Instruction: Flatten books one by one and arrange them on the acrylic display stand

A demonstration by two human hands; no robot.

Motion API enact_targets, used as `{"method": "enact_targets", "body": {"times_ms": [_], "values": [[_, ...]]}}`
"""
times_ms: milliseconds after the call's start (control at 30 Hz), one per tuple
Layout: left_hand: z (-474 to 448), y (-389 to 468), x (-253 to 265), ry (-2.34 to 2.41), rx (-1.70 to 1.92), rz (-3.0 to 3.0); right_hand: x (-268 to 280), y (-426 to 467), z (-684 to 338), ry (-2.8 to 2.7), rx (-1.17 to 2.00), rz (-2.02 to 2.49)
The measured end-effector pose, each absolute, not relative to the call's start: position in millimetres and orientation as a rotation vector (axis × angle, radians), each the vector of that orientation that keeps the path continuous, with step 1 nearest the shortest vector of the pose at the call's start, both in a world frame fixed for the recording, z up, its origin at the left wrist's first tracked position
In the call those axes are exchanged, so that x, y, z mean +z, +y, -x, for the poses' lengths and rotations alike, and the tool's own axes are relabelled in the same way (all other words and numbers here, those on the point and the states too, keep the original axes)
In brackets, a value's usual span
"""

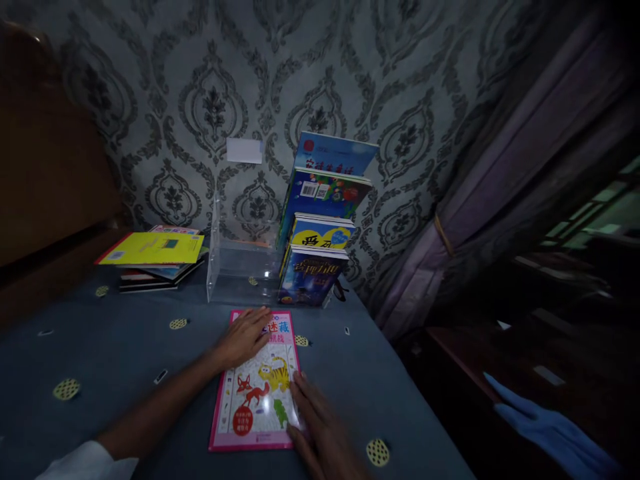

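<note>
A pink-bordered children's book (270, 417) lies flat on the table, its cover showing a red fox and a yellow striped cat. My left hand (245, 339) rests with its fingers stretched out over the upper left of the cover. At the lower right edge of the book is my right hand (323, 427), thumb and fingers apart, touching the edge. Behind the book stands a clear acrylic book rack (243, 270). Its right side holds several upright books, with a dark blue book (307, 283) in front and a light blue book (335, 153) at the back.
A stack of books topped by a yellow book (160, 248) lies left of the rack. The cloth-covered table (130, 333) ends at the right. Beyond it are a tied purple curtain (425, 267) and a blue glove-like thing (545, 423). Patterned wallpaper stands behind.
</note>
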State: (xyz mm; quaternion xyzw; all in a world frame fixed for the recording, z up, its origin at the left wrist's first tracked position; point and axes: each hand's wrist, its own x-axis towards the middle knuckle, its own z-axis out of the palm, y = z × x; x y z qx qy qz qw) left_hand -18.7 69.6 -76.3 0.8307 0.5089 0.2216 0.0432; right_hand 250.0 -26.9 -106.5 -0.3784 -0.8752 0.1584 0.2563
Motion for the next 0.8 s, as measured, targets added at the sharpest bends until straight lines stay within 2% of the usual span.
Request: {"method": "enact_targets", "body": {"times_ms": [233, 500, 800], "values": [[21.2, 80.9, -53.6, 1.505, 1.034, -2.243, -85.0, 4.2, -265.0, -2.153, 0.69, 1.074], [-16.5, 116.8, 12.9, 1.471, 1.431, -2.207, -3.5, 150.2, -267.9, -1.539, 0.7, 0.999], [-51.0, 159.4, 17.8, 1.422, 1.576, -2.006, 54.4, 203.9, -246.0, -1.493, 0.744, 0.808]]}}
